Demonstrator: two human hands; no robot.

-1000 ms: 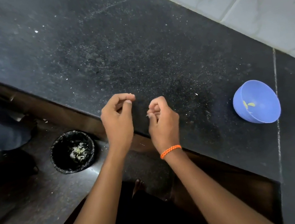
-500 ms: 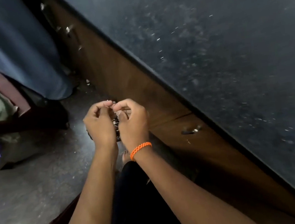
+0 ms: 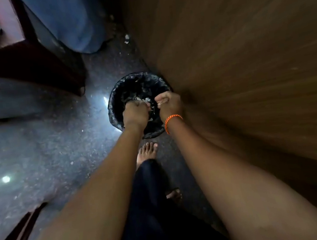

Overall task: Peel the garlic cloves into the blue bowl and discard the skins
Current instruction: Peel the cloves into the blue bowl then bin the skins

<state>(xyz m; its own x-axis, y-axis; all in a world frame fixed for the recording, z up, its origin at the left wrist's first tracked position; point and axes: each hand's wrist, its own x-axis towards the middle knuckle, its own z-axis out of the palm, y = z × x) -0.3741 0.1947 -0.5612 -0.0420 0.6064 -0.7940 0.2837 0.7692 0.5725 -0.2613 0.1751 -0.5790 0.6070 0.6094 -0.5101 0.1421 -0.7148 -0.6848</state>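
Down by the floor, the left hand (image 3: 135, 112) and right hand (image 3: 169, 104), fingers curled and a little apart, hover over a black-lined waste bin (image 3: 125, 88) beside the wooden cabinet (image 3: 244, 49), pale garlic skins (image 3: 147, 99) between them, what each pinches too blurred to tell.

Bin (image 3: 127, 87) mouth is half covered by both hands, left hand (image 3: 135, 113) & right hand (image 3: 169, 104); open gap left at 12 o'clock. Passage at 3 o'clock is blocked by cabinet (image 3: 246, 59) touching bin. Floor (image 3: 46, 143) at 9 o'clock is free.
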